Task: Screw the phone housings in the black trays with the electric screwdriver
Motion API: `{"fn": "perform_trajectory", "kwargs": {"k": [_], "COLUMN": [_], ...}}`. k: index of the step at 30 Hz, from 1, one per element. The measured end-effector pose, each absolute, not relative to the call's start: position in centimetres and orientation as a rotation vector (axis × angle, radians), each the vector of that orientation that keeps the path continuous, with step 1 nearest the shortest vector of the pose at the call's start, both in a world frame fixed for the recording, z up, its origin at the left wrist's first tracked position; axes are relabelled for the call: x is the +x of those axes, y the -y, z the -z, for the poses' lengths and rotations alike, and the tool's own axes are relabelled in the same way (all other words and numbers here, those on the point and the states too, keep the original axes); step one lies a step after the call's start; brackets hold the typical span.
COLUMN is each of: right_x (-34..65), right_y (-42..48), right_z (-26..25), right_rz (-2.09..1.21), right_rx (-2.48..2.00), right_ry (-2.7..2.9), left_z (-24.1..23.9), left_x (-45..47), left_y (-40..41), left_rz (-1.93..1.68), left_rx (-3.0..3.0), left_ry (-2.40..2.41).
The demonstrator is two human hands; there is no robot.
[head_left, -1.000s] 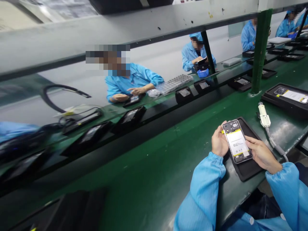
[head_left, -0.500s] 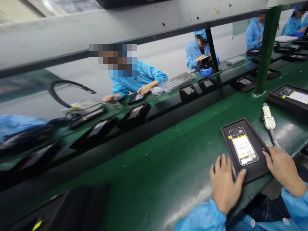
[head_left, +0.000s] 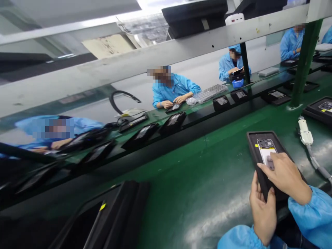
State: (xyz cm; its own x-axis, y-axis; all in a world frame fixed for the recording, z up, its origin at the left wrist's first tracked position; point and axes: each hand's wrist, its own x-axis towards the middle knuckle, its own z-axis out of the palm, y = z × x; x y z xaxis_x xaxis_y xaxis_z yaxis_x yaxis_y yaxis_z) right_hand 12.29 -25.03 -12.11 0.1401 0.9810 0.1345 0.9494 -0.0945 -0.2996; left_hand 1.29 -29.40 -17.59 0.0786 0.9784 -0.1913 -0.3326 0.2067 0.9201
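A black foam tray (head_left: 251, 147) lies at the right of the bench, its left side tilted toward me. In it lies a phone with its back off (head_left: 265, 143), a white battery and a yellow tab showing; its lower part is hidden. My left hand (head_left: 264, 211) is closed around the tray's near left edge, thumb on the near side and fingers along the outer wall. My right hand (head_left: 286, 174) lies over the phone, fingertips bent down onto the battery area, thumb stretched apart toward the tray's left rim.
A white corded tool (head_left: 306, 133) lies right of the tray. Stacked black trays (head_left: 129, 211) stand at lower left. Beyond the green bench (head_left: 186, 173), more trays (head_left: 172, 121) line a dark belt, with several co-workers in blue behind it. A green post (head_left: 304, 65) rises at right.
My left hand has gone from lying flat beside the tray to gripping its edge. The right hand has moved from the tray's right rim onto the phone. My view has swung left and up.
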Motion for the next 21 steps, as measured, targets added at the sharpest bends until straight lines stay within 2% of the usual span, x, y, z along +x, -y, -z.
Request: {"fn": "perform_trajectory", "kwargs": {"k": [6, 11, 16, 18, 21], "right_x": [13.2, 15.7, 17.3, 16.9, 16.8], "right_y": [24.8, 24.6, 24.8, 25.5, 27.6], "right_z": [10.3, 11.4, 13.2, 12.9, 11.9], "right_rz": [-0.386, -0.314, -0.717, -0.516, 0.056], "right_rx": [-2.186, -2.14, -1.53, -1.453, -1.495], "right_ry": [1.882, 1.76, 1.143, 1.162, 1.351], "left_z": [17.2, 17.4, 18.2, 17.8, 16.2], "left_x": [2.1, 2.1, 1.9, 1.4, -0.5], "left_y": [29.9, 29.3, 28.4, 28.3, 28.4], "left_rz": [-1.157, -1.161, -1.171, -1.181, -1.198], "left_rx": [0.942, 0.897, 0.752, 0.694, 0.58], "left_ry": [-1.054, -1.013, -0.96, -0.905, -0.887]}}
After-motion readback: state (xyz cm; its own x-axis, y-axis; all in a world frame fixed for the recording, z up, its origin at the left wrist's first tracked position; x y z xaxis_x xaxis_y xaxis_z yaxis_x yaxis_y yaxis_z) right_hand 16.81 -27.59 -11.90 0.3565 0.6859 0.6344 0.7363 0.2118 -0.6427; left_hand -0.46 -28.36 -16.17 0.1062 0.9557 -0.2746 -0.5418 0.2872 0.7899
